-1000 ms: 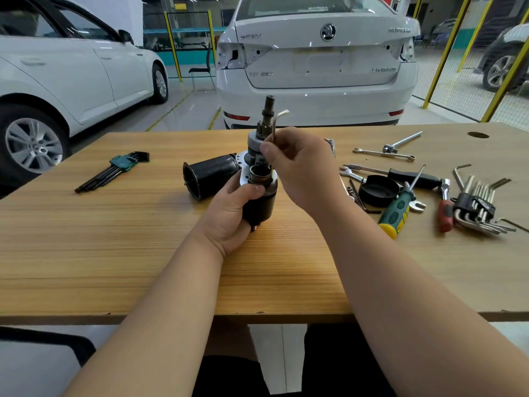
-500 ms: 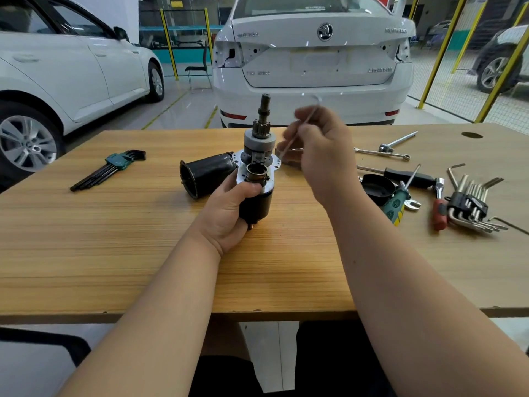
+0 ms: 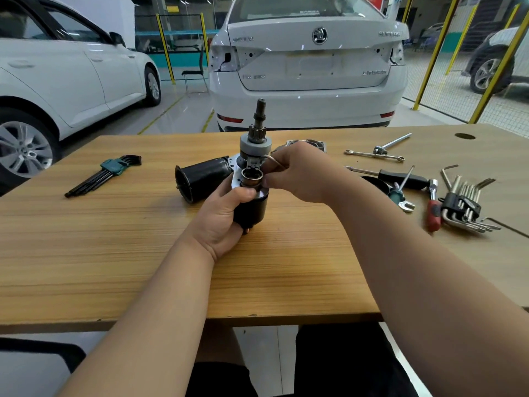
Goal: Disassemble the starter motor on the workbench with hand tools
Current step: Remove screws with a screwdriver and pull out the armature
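**Starter motor coming apart piece by piece**

A person seated at a wooden surface (image 3: 114, 253) is gripping the starter motor (image 3: 253, 210) in the left hand (image 3: 220, 216). The fingers are wrapping round its black lower body and the thumb is pressing just under the round opening on the near side, apparently to keep the unit upright and steady while the other hand is working. Whether its base is touching the surface cannot be told. The right hand (image 3: 300, 170) is pinching a thin bent metal tool (image 3: 271, 159), whose tip is reaching in beside the small bracket beneath the grey collar. It is probably picking at a retaining piece there, though the contact point is too small to make out. The toothed pinion shaft (image 3: 260, 121) is pointing straight up, clear of both hands. Just behind and to the left, a black housing (image 3: 200, 177) is lying on its side, seemingly already taken off. Farther out, a green-clipped hex key set (image 3: 114, 167) is resting at left, while a black-handled screwdriver (image 3: 400, 176), a slim wrench (image 3: 375, 154) and a second key set (image 3: 463, 207) are lying spread at right, within easy reach. A white car (image 3: 309, 67) is standing beyond the surface
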Demonstrator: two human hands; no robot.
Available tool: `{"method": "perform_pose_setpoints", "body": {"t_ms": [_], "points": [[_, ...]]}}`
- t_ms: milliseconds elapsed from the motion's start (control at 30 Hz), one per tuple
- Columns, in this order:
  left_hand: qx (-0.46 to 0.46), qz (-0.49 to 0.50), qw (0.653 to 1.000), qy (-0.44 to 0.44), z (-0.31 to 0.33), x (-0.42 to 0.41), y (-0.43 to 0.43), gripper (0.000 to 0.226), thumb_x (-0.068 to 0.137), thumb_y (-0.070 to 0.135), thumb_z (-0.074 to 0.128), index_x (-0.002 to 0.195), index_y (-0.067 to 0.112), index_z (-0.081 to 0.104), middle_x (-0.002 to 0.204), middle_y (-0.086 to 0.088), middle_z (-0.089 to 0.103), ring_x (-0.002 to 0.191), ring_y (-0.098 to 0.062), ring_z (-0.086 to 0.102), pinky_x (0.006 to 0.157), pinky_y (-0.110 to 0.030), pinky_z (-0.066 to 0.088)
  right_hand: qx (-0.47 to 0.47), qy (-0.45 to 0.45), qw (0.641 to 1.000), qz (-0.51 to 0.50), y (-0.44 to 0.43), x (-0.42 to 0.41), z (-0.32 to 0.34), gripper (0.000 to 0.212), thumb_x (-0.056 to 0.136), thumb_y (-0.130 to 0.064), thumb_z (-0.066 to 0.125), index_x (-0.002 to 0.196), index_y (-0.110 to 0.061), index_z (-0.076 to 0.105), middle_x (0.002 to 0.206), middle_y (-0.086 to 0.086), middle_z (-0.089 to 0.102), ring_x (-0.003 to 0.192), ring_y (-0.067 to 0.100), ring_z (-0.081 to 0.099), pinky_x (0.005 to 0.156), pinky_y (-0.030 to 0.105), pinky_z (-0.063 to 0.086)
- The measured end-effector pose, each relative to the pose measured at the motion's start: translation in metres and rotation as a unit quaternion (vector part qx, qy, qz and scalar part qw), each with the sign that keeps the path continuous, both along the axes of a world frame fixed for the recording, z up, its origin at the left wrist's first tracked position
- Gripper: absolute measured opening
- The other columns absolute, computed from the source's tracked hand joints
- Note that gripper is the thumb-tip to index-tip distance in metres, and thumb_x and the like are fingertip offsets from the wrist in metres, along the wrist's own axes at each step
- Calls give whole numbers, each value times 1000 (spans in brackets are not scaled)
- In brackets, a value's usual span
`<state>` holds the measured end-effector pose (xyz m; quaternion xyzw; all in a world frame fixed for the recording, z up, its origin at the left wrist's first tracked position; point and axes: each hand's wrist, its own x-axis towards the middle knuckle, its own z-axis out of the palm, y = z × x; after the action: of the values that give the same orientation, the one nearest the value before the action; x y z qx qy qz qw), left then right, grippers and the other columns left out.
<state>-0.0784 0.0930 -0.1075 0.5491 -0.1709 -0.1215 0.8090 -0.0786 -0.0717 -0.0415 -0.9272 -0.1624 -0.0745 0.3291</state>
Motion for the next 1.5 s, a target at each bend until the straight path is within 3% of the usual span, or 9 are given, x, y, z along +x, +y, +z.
{"method": "perform_pose_setpoints", "body": {"t_ms": [267,500,800,933,1033,1133,1267,1367,1500], "points": [[-7,-2,1000,5,-2,2,0,46,74,15,57,119,13,55,92,-4,62,75,-17,57,53,-25,47,-117,-46,992,23,4,0,-5,16,99,-25,48,97,-14,60,83,0,61,72,15,57,59,27,44],[-18,-6,1000,16,-4,5,1,50,64,18,68,114,15,60,90,-2,65,74,-17,60,54,-27,48,53,-64,995,-55,-21,-1,-13,17,101,-29,45,87,-23,53,74,-5,56,57,2,49,49,20,39],[-43,-4,999,31,-5,6,-1,50,75,14,62,125,14,59,105,-3,69,88,-13,67,73,-28,55,-239,131,939,-211,-67,17,-32,23,98,-24,48,108,-9,64,89,7,66,79,22,63,71,36,57],[-37,15,999,37,-4,3,-3,57,73,14,65,130,14,57,109,-3,70,94,-14,68,75,-27,55,-12,84,970,-227,-68,6,-31,26,100,-28,45,101,-10,65,75,3,62,59,15,53,50,27,41],[-1,58,998,11,-4,-2,-10,73,66,17,76,135,18,53,115,-5,69,104,-19,67,83,-30,55,260,191,937,-137,-42,-11,-30,57,88,-65,46,106,-14,62,79,1,72,47,9,42,40,25,35],[157,130,974,-95,-5,-11,-19,86,61,34,84,139,30,48,129,2,62,121,-20,57,105,-44,44,250,189,946,-81,-13,-19,-33,73,64,-85,45,98,-23,64,56,-8,64,36,5,38,35,21,30],[391,198,873,-214,-6,-18,-30,104,63,42,86,149,39,28,144,12,40,136,-13,33,115,-42,30,203,123,967,-93,-7,-21,-50,37,75,-63,66,79,-26,65,49,-17,61,37,-1,53,33,13,34],[474,192,831,-216,-9,-17,-34,115,68,36,86,154,38,10,151,12,25,141,-16,17,114,-35,19,257,155,944,-140,-12,-15,-58,35,73,-56,69,82,-21,66,51,-8,57,43,7,52,40,21,37],[517,182,805,-227,-11,-13,-21,101,75,33,81,152,38,16,147,8,32,136,-17,20,116,-43,24,304,183,917,-180,-18,-10,-56,34,74,-51,65,87,-19,64,64,-1,67,49,13,47,44,27,37]]}}
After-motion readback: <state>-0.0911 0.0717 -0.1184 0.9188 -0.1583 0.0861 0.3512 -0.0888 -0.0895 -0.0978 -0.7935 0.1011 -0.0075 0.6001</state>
